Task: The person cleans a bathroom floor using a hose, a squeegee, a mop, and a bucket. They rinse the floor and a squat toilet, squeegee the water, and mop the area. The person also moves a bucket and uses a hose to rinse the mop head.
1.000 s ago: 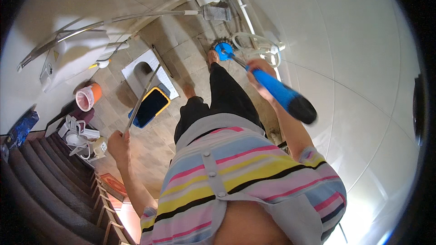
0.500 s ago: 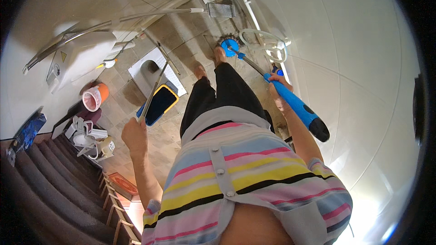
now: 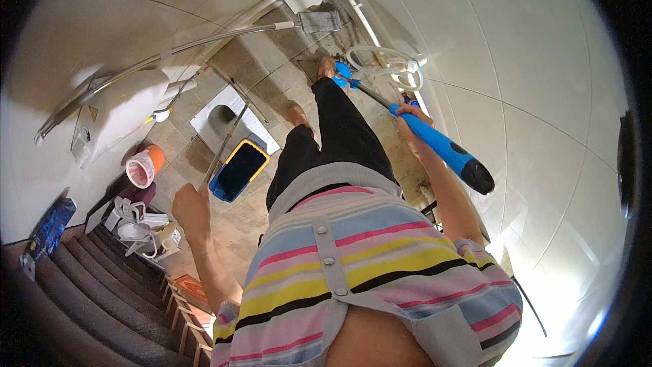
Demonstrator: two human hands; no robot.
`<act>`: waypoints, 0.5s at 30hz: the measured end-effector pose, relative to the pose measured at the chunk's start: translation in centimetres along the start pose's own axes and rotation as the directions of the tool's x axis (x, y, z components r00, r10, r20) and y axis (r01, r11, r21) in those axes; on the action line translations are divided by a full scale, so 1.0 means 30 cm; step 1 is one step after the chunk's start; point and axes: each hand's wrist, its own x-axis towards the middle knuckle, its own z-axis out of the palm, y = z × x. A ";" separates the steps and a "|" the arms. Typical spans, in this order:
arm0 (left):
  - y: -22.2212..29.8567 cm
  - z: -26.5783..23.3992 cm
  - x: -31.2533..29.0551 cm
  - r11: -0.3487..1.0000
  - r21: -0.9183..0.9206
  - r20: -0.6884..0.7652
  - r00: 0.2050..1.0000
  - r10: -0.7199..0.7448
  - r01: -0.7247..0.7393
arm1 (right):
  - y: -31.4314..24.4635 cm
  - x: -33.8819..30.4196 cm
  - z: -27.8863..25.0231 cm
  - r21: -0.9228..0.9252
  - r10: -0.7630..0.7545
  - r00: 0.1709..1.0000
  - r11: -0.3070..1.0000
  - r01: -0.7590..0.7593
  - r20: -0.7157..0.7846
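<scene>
We find both hands occupied. The right hand (image 3: 415, 130) is closed round the forward part of the blue handle of the brush (image 3: 445, 149), fingers wrapped, with the thick dark butt running free past the forearm. We judge that this hold keeps control near the shaft, while the spare length behind leaves room for the elbow.

The brush slants down and forward to its round blue head at the floor (image 3: 234, 231), just beside the foot (image 3: 326, 68), which partly hides it. We cannot confirm how hard it presses.

The left hand (image 3: 192, 212) is curled tight round the near end of a metal rod (image 3: 227, 137), held out to the left, apparently clear of the legs and the brush. The rod runs past the edge of a yellow-rimmed tub (image 3: 241, 170) and over the squat pan (image 3: 204, 121). Whether its far end bears on anything, we cannot tell.

Nearby, a mop (image 3: 319, 22) stretches along the far side, presumably leaned to keep its pole off the floor. A hose (image 3: 421, 81) hangs in loops by the right wall (image 3: 543, 95).
</scene>
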 end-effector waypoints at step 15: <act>0.155 -0.121 0.141 0.993 0.109 0.062 0.997 -0.056 0.049 | -0.153 0.267 0.107 -0.016 -0.030 0.992 0.999 0.033 0.119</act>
